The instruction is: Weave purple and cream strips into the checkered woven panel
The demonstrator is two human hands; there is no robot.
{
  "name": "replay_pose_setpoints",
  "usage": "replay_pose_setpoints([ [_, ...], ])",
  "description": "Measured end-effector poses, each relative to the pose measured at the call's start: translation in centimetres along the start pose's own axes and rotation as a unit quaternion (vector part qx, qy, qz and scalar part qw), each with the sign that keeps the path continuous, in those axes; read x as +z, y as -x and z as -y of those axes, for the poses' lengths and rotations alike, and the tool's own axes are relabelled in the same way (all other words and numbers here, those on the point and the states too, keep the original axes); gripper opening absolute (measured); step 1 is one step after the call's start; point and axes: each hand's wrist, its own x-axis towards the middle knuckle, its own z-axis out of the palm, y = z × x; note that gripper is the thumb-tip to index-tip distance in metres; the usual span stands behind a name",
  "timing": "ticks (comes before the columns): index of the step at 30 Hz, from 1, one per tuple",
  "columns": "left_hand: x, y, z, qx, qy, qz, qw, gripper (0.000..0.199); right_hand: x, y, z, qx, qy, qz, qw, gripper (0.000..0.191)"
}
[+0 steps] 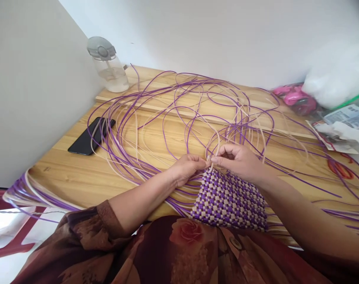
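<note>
A purple and beige woven piece [231, 201] lies at the table's front edge, close to my body. Long loose purple and beige strands spread from its edges over the table. At its upper left corner, my left hand [189, 167] pinches a beige strand between thumb and fingertips. My right hand [235, 159] meets it there, thumb and index finger closed on a beige strand that loops upward. The fingertips of both hands almost touch, and they partly hide the strand ends at the corner.
A black phone [91, 136] lies on the wooden table [61, 173] at left, under some strands. Behind it stands a clear bottle [110, 69] with a grey lid. Pink item [296, 98], plastic bags and papers [349, 118] sit at right. A wall rises behind.
</note>
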Motion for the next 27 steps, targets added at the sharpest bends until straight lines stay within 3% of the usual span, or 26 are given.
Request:
replay_pose_setpoints([
  [10, 0.6, 0.5, -0.5, -0.001, 0.032, -0.006, 0.999, 0.033, 1.8, 0.2, -1.0, 0.044, -0.016, -0.032, 0.998, 0.033],
  [17, 0.3, 0.2, -0.5, -0.023, 0.016, -0.022, 0.999, 0.031, -2.5, 2.2, -0.3, 0.040, 0.122, 0.102, 0.986, 0.038],
  [21, 0.0, 0.1, -0.4, -0.023, -0.002, -0.021, 1.000, 0.031, -3.6, 3.9, 1.4, 0.009, 0.025, 0.130, 0.991, 0.034],
  [24, 0.0, 0.2, -0.5, 0.000, -0.009, -0.008, 1.000, 0.031, -2.3, 3.6, 2.3, -0.035, -0.081, 0.149, 0.985, 0.029],
  [27, 0.1, 0.3, -0.7, 0.005, -0.016, -0.012, 1.000, 0.032, -0.6, 2.6, 1.8, -0.034, -0.106, 0.101, 0.989, 0.026],
])
